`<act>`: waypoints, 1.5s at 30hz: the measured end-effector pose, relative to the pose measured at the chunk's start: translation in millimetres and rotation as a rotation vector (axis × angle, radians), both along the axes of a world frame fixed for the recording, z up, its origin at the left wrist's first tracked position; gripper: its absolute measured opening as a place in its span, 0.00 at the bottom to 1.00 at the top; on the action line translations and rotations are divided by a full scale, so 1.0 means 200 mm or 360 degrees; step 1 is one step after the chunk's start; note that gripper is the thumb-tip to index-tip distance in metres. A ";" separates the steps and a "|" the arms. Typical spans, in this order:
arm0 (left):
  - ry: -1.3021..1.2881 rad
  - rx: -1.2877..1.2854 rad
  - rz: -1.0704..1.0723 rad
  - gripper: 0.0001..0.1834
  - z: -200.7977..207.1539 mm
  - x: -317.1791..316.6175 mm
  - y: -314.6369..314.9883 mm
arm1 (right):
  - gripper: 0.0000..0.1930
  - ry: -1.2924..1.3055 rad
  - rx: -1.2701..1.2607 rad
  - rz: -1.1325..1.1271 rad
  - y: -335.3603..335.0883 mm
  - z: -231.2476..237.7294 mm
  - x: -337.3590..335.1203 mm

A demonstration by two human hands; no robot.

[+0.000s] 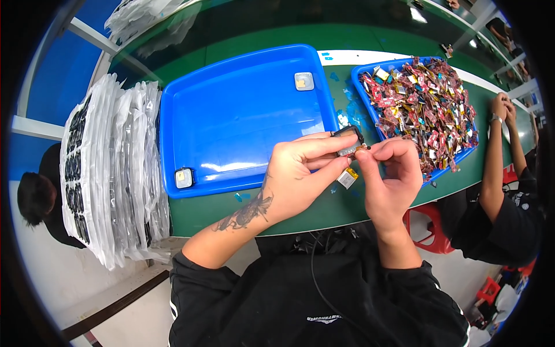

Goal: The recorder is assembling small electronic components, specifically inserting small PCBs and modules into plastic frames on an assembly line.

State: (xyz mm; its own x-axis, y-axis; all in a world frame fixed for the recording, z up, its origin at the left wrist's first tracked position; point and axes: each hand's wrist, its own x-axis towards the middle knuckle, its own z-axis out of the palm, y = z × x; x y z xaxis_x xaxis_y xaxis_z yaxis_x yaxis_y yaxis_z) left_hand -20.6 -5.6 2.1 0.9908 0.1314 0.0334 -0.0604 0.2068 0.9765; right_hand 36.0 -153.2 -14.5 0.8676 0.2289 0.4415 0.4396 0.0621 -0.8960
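My left hand pinches a small square black-framed device casing between thumb and fingers, over the table's front part. At the casing's lower edge my right hand is closed, thumb against forefinger. What lies between those fingertips is too small to make out. Just below the fingertips shows a small silver pouch battery with yellow tape; whether it hangs from the casing I cannot tell. A blue tray lies to the left of the hands, with one square pale casing at its far right and another casing near left.
A blue bin at the right is heaped with red circuit boards and batteries. Stacked clear plastic trays stand at the left. Blue film scraps litter the green table. Another person's arms are at the right.
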 end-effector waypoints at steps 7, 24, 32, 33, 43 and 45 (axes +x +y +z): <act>0.0016 -0.0061 0.0043 0.19 -0.01 0.00 -0.01 | 0.13 -0.0108 -0.0034 -0.0041 0.02 -0.01 0.00; 0.0006 -0.0245 0.0018 0.33 0.02 -0.01 0.03 | 0.18 0.0557 -0.0009 0.0377 0.03 0.08 0.02; -0.0144 0.0900 0.0175 0.24 0.07 -0.09 0.22 | 0.18 0.0251 -0.0883 0.0612 0.16 0.31 0.50; -0.0196 0.1327 0.0081 0.22 0.12 -0.13 0.27 | 0.19 0.0081 -0.0839 0.0769 0.15 0.29 0.72; 0.0499 0.2592 0.0677 0.20 0.07 -0.72 0.74 | 0.11 0.0668 -0.1237 0.0226 0.46 -0.07 1.55; 0.0446 0.2691 0.0684 0.20 0.04 -0.71 0.72 | 0.10 0.0650 -0.1225 0.0154 0.42 -0.05 1.56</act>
